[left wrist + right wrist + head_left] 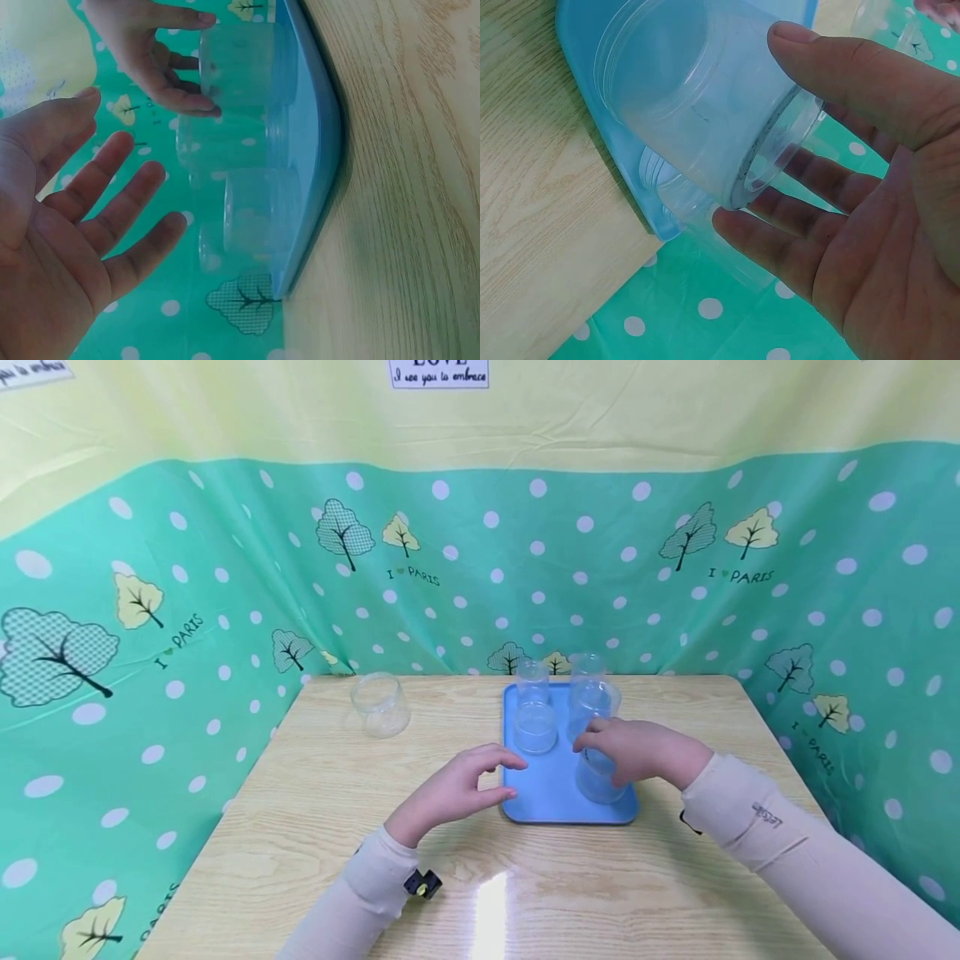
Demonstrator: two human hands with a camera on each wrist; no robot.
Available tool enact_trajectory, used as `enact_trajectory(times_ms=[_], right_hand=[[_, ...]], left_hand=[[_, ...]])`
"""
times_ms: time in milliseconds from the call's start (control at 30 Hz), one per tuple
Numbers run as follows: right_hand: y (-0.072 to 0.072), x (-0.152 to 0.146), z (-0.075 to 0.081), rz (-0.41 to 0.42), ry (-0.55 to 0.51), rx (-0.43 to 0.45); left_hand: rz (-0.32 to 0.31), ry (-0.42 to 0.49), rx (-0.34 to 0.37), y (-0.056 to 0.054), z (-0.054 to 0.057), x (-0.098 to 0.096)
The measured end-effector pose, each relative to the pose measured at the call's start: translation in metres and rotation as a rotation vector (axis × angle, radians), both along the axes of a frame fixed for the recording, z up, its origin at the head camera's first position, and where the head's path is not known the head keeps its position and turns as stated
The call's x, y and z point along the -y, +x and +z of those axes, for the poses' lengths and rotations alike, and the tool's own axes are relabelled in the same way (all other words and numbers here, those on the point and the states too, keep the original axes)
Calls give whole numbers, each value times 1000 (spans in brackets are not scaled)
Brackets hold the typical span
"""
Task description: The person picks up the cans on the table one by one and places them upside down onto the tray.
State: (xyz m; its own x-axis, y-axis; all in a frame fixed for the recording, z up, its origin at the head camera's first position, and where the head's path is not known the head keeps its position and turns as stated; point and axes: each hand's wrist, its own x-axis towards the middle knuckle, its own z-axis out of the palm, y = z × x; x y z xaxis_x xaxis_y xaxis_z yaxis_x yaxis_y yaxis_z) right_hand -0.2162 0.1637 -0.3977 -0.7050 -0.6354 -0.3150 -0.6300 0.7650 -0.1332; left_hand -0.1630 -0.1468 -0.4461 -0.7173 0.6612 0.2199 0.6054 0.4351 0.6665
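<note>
In the head view a blue tray (551, 793) bears several clear plastic jars. My right hand (637, 750) is over the tray's near right corner. Its thumb and fingers are around the upper end of a clear jar (679, 97), which stands upright on the tray. In the right wrist view the thumb is on one side of this jar and the fingers on the other. My left hand (461, 785) is beside the tray's left edge, with fingers spread and nothing held. A short clear jar (536, 731) stands on the tray beyond it.
Another clear jar (381, 706) stands on the wooden table (315, 852) at the far left. Two taller jars stand at the tray's back, one being a slim jar (532, 677). A green dotted curtain (465, 568) encloses the table's back and sides.
</note>
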Motion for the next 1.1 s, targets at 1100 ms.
enact_trajectory(times_ms=[1100], right_hand=[[4,-4,0,-10,-50,15]], left_hand=[[-8,-18,-25,-1,-1,1]])
